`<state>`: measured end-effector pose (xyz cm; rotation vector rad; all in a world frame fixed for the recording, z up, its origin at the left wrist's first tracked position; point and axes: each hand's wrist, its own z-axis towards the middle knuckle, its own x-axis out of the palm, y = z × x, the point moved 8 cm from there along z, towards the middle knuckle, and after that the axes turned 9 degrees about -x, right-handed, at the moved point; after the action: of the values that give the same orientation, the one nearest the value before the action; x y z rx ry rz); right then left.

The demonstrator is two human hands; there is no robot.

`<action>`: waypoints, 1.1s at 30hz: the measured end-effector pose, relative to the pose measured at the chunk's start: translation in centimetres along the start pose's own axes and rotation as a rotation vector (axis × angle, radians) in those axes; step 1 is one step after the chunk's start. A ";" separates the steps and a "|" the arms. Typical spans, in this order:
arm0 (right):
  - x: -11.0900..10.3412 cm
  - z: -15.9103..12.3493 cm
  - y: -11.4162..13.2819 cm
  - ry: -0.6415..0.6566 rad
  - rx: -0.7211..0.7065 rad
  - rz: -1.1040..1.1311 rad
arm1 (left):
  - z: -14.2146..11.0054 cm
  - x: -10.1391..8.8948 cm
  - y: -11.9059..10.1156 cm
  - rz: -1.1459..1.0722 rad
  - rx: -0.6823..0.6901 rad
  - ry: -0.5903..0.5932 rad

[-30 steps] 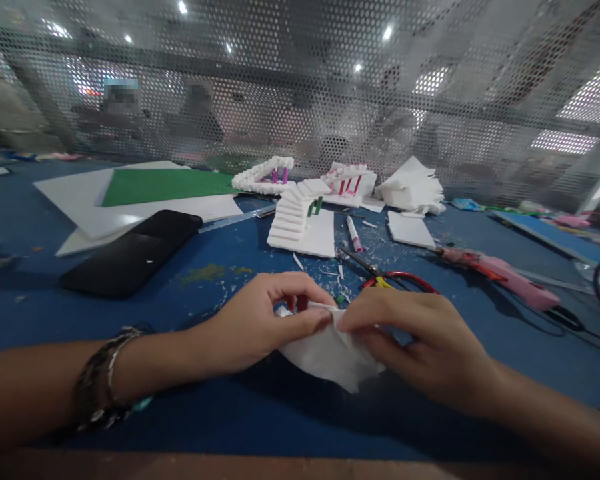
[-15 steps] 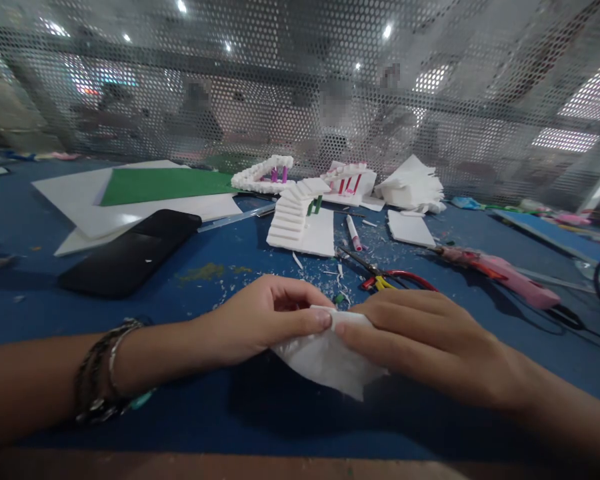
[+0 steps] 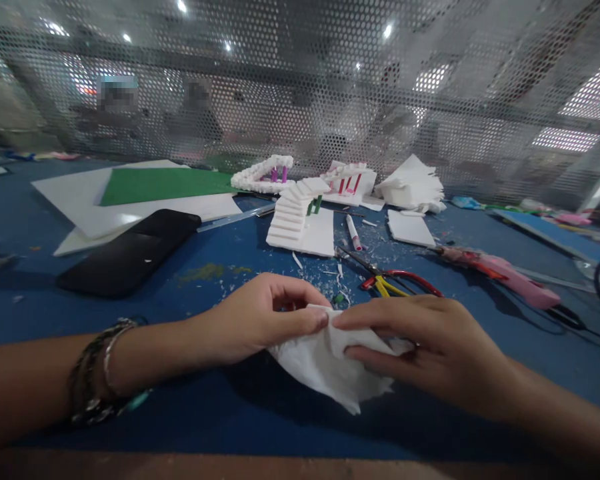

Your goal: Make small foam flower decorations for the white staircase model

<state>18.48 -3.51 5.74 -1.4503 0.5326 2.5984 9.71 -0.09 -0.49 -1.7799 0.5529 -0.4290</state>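
White tissue (image 3: 325,367), at six o'clock from the stair model (image 3: 290,217), is pinched by the left hand (image 3: 257,319) and touched by the right hand (image 3: 437,347), thumb and forefinger parted, any hold there unclear. Pliers (image 3: 378,273) are seen at one o'clock.

I'm seeing some sort of craft workshop: white scraps (image 3: 297,260) littering the blue desk (image 3: 195,413), little stair model (image 3: 289,217), hand tool (image 3: 379,272), perforated screen (image 3: 300,100).
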 end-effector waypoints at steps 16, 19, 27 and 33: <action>-0.1 -0.1 -1.2 -0.219 0.200 0.234 | -0.9 -0.3 -1.9 0.307 0.296 -0.133; 0.5 -0.6 -2.1 -0.230 0.316 0.352 | -1.4 -0.1 -2.7 0.385 0.384 -0.151; 1.1 -0.7 -1.8 -0.176 0.285 0.357 | -2.4 0.9 -3.7 0.596 0.561 -0.128; 0.8 -0.5 -1.4 -0.176 0.254 0.339 | -2.8 0.4 -4.0 0.694 0.597 -0.229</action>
<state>18.84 -2.48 4.47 -1.1219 1.1224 2.7363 9.11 -1.66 4.11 -0.9647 0.7414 0.0971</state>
